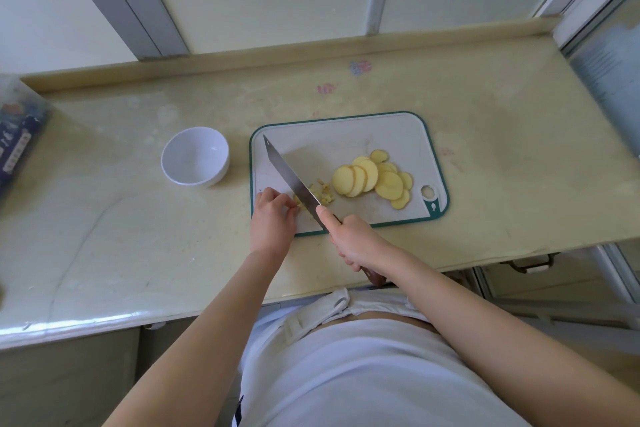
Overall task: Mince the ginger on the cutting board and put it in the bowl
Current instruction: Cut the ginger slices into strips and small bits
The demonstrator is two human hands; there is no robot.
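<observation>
A white cutting board [381, 135] with a green rim lies on the counter. Several pale yellow ginger slices [372, 177] overlap on its right half. A small heap of chopped ginger [323, 192] sits near the board's front left. My right hand [353, 239] grips the handle of a long knife [287, 172], whose blade slants up and left over the board, its edge at the chopped heap. My left hand [275, 210] rests with curled fingers on the board's front left corner, pinching a bit of ginger beside the blade. A white bowl [195, 156], with nothing in it, stands left of the board.
The beige counter [138, 236] runs wide to the left and right, with a raised back ledge under window frames. A dark blue packet [17, 146] lies at the far left edge. A drawer handle [530, 265] shows below the counter's front edge on the right.
</observation>
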